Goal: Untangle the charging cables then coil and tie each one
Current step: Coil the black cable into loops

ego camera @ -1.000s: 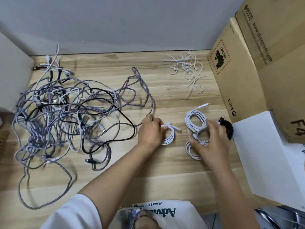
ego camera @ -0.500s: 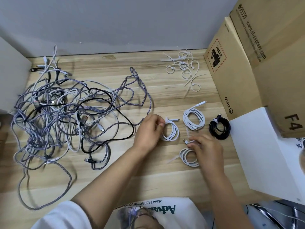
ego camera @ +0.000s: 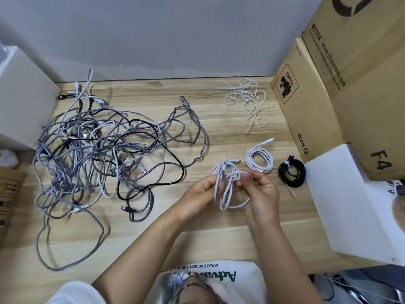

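Tangled cables (ego camera: 105, 154) lie left — ties (ego camera: 245, 97) behind, boxes (ego camera: 341, 88) right.

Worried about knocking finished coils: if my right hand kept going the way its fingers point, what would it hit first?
The right hand points up-left, so it would first meet the white cables both hands hold, then the left hand. Depth unclear.

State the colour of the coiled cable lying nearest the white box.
Black coiled cable, with a pale tie; the head view shows it.

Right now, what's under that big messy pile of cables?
Only the wooden table shows through the gaps in the tangled pile. Gray, white and black cables cross over each other, so anything beneath the thick middle is hidden.
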A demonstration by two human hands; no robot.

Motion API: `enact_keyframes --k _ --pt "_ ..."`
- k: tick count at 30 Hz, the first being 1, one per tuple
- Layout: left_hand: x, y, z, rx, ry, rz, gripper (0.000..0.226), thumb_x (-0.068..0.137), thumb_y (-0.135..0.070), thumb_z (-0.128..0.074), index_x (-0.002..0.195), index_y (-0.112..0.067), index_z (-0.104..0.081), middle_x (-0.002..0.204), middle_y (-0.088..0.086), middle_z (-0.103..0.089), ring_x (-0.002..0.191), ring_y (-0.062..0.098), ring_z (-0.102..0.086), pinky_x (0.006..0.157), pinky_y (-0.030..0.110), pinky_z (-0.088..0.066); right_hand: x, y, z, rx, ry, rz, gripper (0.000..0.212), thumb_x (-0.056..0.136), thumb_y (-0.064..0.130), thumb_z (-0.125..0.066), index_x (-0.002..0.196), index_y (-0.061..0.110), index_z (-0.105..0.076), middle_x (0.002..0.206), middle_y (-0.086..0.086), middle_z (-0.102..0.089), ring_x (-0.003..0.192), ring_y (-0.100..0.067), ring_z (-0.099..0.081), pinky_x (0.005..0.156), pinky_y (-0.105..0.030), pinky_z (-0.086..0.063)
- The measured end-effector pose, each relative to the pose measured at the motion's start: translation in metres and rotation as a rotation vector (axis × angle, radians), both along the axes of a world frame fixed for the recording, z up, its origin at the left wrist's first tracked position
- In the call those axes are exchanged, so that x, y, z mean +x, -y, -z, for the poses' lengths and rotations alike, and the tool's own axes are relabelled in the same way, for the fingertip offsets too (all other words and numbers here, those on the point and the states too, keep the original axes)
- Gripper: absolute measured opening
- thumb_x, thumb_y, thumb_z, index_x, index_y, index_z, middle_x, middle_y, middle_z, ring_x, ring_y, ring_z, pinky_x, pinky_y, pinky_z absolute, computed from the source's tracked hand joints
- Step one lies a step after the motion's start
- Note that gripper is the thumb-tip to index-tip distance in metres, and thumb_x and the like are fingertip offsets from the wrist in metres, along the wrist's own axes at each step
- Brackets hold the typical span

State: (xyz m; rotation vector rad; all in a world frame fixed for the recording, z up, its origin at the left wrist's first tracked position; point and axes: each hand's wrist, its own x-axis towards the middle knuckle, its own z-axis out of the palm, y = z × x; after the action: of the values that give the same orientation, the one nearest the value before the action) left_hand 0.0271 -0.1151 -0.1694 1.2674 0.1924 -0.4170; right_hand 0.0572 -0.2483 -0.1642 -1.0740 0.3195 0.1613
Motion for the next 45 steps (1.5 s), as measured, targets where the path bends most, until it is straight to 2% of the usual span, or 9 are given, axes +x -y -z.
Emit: enact_keyframes --k 6,9,12,15,17,26,35,41,45 --pt "-0.001 0.008 -0.009 0.094 0.054 -0.04 0.026 0.087 -0.013 -0.058 0.112 -0.006 -0.058 0.101 0.002 -0.069 0.094 0.013 -0.065 0.082 0.024 -0.053 -0.009 -0.017 -0.005 -0.221 -0.127 -0.013 0.019 0.064 0.031 -0.073 0.072 0.014 -0.07 0.064 0.003 -0.069 0.059 -0.008 -0.061 0.069 -0.03 -0.049" --pt "0.001 0.003 -0.007 0.52 0.132 -0.092 0.012 0.087 -0.004 -0.051 0.096 -0.012 -0.05 0.082 -0.006 -0.061 0.078 0.015 -0.058 0.072 0.013 -0.046 -0.013 -0.019 -0.015 -0.237 -0.18 -0.155 0.028 0.078 0.035 -0.057 0.077 0.011 -0.071 0.07 -0.002 -0.072 0.066 -0.013 -0.065 0.072 -0.034 -0.051" --pt "-0.001 -0.001 -0.011 0.819 0.275 -0.146 0.023 0.088 -0.007 -0.044 0.076 -0.022 -0.032 0.074 -0.006 -0.044 0.062 0.003 -0.04 0.055 0.016 -0.033 -0.02 -0.018 -0.03 -0.301 -0.067 -0.397 0.03 0.075 0.04 -0.057 0.081 0.015 -0.072 0.074 0.004 -0.071 0.075 -0.012 -0.064 0.077 -0.027 -0.052" --pt "-0.002 -0.002 -0.014 0.947 0.354 -0.138 0.02 0.084 -0.021 -0.043 0.074 -0.022 -0.025 0.075 -0.011 -0.034 0.066 0.003 -0.035 0.056 0.018 -0.026 -0.023 -0.018 -0.037 -0.289 -0.015 -0.461 0.007 0.083 0.016 -0.064 0.084 0.02 -0.07 0.071 0.009 -0.069 0.069 -0.002 -0.062 0.065 -0.011 -0.047" --pt "-0.001 -0.004 -0.01 0.986 0.35 -0.135 0.022 0.085 -0.013 -0.05 0.079 -0.016 -0.029 0.078 -0.007 -0.037 0.069 0.01 -0.037 0.057 0.021 -0.026 -0.023 -0.015 -0.034 -0.308 -0.042 -0.474 0.024 0.087 -0.001 -0.06 0.082 0.021 -0.07 0.072 0.008 -0.07 0.071 -0.002 -0.064 0.066 -0.011 -0.047" --pt "0.009 -0.003 -0.013 0.214 -0.094 -0.326 0.022 0.077 -0.013 -0.073 0.095 -0.007 -0.062 0.085 0.012 -0.069 0.082 0.027 -0.064 0.079 0.037 -0.052 -0.014 -0.005 -0.025 -0.177 -0.16 -0.244 0.025 0.086 -0.011 -0.054 0.09 0.012 -0.064 0.071 0.007 -0.072 0.068 -0.002 -0.068 0.057 -0.015 -0.051" --pt "0.006 0.018 -0.013 0.921 0.228 -0.218 0.029 0.098 -0.021 -0.042 0.124 -0.008 -0.04 0.094 0.012 -0.065 0.086 0.032 -0.061 0.069 0.035 -0.041 -0.016 -0.004 -0.012 -0.392 -0.128 -0.277 0.016 0.096 0.018 -0.049 0.092 0.015 -0.065 0.082 0.0 -0.067 0.071 -0.009 -0.064 0.054 -0.023 -0.055" --pt "0.011 0.014 -0.016 1.011 0.265 -0.089 0.015 0.099 -0.024 -0.041 0.093 -0.01 -0.042 0.085 0.018 -0.064 0.081 0.039 -0.056 0.061 0.037 -0.032 -0.013 0.0 -0.01 -0.343 -0.105 -0.273 0.017 0.095 0.01 -0.047 0.086 0.008 -0.062 0.069 -0.005 -0.063 0.056 -0.006 -0.062 0.051 -0.019 -0.051" --pt "0.012 0.009 -0.015 0.735 0.262 -0.105 0.018 0.097 -0.018 -0.049 0.085 -0.005 -0.052 0.065 0.003 -0.056 0.062 0.022 -0.051 0.061 0.036 -0.041 -0.011 0.005 -0.011 -0.265 -0.094 -0.302 0.02 0.096 0.008 -0.043 0.086 0.01 -0.061 0.067 0.0 -0.062 0.058 -0.006 -0.06 0.05 -0.018 -0.047"
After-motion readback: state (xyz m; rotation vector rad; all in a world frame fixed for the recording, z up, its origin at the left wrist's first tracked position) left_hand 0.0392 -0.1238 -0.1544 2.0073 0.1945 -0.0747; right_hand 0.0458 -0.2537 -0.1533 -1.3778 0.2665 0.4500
